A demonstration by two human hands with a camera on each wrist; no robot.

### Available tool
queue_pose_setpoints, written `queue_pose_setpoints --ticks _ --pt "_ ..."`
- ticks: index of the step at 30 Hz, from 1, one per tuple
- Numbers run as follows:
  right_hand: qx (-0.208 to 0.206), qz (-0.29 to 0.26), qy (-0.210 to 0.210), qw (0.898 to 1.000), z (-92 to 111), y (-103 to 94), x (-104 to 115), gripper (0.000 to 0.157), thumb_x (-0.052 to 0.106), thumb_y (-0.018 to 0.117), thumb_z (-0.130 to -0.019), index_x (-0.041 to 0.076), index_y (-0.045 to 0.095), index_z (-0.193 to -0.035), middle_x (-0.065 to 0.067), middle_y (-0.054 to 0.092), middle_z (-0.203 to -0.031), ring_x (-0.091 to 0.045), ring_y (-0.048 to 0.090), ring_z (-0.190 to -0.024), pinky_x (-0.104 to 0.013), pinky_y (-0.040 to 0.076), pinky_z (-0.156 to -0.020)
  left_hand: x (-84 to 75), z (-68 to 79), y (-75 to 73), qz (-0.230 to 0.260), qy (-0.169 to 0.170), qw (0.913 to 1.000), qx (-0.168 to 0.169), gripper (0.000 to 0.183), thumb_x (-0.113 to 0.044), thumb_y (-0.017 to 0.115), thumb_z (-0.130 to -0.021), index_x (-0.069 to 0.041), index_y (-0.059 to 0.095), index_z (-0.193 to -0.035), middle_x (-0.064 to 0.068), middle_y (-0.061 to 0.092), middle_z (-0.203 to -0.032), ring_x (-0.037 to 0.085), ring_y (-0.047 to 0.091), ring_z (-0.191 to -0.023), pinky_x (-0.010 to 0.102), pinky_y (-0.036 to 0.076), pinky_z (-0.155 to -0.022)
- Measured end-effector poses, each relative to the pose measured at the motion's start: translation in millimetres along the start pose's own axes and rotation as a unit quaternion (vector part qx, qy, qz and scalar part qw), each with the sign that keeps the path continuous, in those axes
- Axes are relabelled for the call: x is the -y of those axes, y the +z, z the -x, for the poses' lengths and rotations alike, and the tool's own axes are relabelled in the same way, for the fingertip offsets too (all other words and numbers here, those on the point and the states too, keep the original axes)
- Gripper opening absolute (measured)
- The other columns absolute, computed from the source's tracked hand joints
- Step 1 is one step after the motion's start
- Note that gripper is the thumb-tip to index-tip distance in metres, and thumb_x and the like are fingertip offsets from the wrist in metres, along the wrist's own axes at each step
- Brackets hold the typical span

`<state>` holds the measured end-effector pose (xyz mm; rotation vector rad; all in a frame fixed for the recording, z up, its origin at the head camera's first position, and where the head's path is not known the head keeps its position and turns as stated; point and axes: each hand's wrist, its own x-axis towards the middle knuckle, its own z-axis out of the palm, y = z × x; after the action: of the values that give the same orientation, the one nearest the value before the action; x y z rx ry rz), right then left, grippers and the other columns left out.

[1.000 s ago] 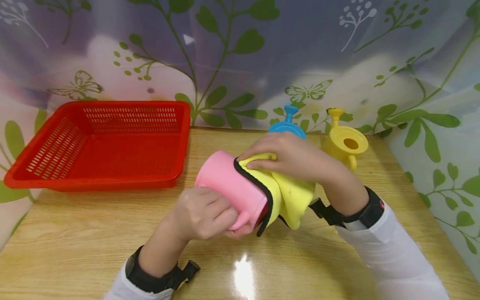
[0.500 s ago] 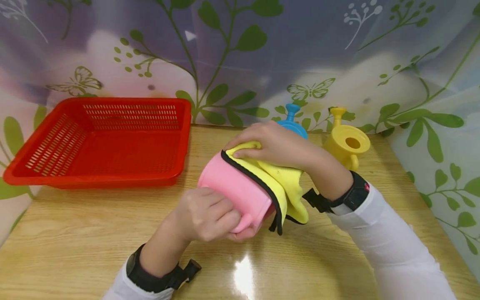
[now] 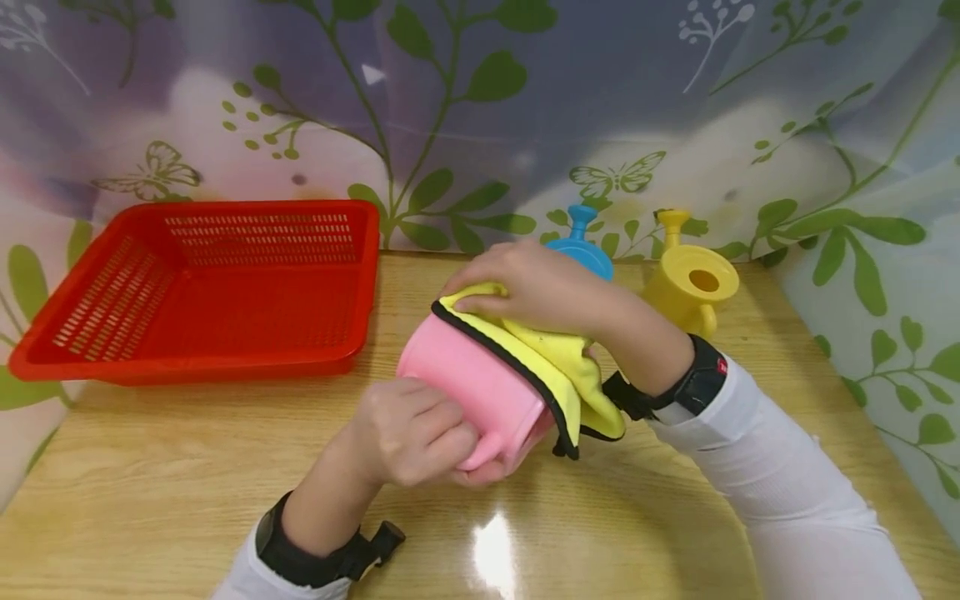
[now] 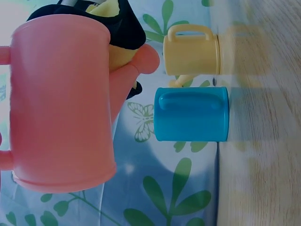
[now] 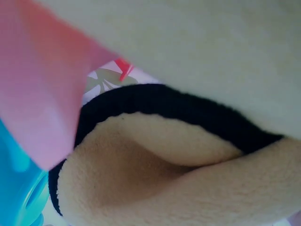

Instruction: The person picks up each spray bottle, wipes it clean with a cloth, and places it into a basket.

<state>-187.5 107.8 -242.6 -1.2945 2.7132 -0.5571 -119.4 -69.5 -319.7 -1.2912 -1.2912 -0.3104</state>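
My left hand [image 3: 412, 429] grips the handle of a pink watering can [image 3: 472, 375], which is tilted on its side above the table. In the left wrist view the can's body [image 4: 63, 103] is upright in frame, with its spout [image 4: 127, 77] sticking out to the right. A yellow cloth [image 3: 551, 354] with black edging is draped over the can's far side. My right hand [image 3: 536, 287] holds that cloth between thumb and fingers, against the can. Folds of the cloth [image 5: 117, 165] fill much of the right wrist view, hiding the right fingers there.
A red plastic basket [image 3: 255, 367] stands at the back left. Behind the right hand is a blue watering can [image 3: 588, 254], partly covered. To its right a yellow watering can [image 3: 678, 292] stands near the patterned curtain [image 3: 637, 75]. Light glares on the wooden table [image 3: 615, 533].
My right hand has slid the yellow cloth toward the upper left along the pink watering can, mostly in the first half second. The left hand has barely moved.
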Motion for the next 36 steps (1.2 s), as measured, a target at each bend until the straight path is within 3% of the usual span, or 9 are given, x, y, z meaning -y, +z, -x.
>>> queue_pose_setpoints --ticks 8,21,36 --pt "-0.004 0.001 0.005 1.000 6 -0.2 0 0.027 0.025 0.062 -0.095 0.014 0.068 -0.118 0.000 0.069 -0.117 -0.020 0.060 -0.116 -0.039 0.046 -0.099 1.9 -0.5 -1.3 -0.001 0.002 1.0000 -0.006 0.040 -0.032 0.059 -0.089 -0.018 0.039 -0.057 -0.010 0.036 -0.047 0.002 0.028 -0.040 0.014 0.022 -0.041" --pt "-0.008 -0.003 0.011 1.000 16 -2.1 -1 0.027 0.026 0.063 -0.094 0.015 0.069 -0.118 0.001 0.070 -0.114 -0.018 0.063 -0.107 -0.037 0.049 -0.091 4.8 1.2 -1.6 -0.007 -0.004 0.9998 -0.017 0.039 -0.031 0.062 -0.086 -0.018 0.041 -0.056 -0.009 0.039 -0.048 0.003 0.029 -0.040 0.014 0.022 -0.040" --pt "-0.031 -0.006 -0.037 0.999 34 -0.2 -8 0.024 0.021 0.065 -0.092 0.012 0.070 -0.114 -0.001 0.070 -0.111 -0.019 0.064 -0.109 -0.037 0.050 -0.093 7.3 3.0 -2.9 -0.019 -0.011 0.9994 -0.026 0.045 -0.035 0.064 -0.087 -0.017 0.038 -0.055 -0.009 0.038 -0.046 0.003 0.028 -0.039 0.014 0.021 -0.039"
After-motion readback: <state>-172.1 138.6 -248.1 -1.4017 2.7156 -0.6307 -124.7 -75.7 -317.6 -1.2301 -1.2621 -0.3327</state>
